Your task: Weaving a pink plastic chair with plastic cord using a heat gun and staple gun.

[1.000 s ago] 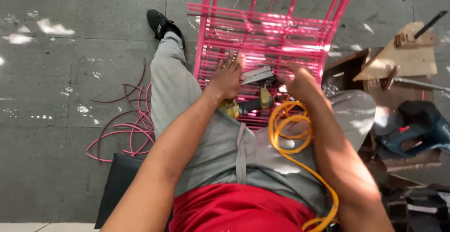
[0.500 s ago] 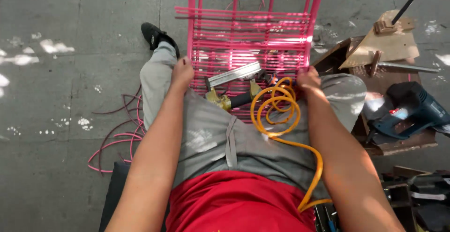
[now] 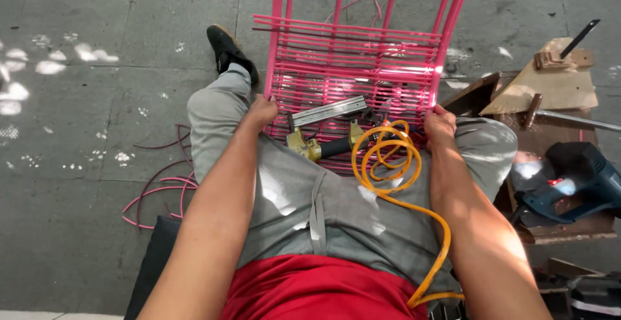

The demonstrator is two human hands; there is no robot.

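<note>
Hands grip the pink woven frame (image 3: 352,67), left hand (image 3: 262,111) and right hand (image 3: 440,124) clenched on its sides; weave part-filled, stapler (image 3: 326,129) idle on lap.

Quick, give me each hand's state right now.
Left hand: closed, gripping the left rail of the pink frame.
Right hand: closed, gripping the frame's right rail.

Between the two hands, the lap is crowded: a pneumatic stapler (image 3: 323,135) and a coiled orange hose (image 3: 387,158) lie against the pink woven frame (image 3: 352,61). Loose pink cords (image 3: 162,187) clutter the floor (image 3: 77,165) at left (open concrete beyond them). A blue power tool (image 3: 572,184) blocks the right.
</note>
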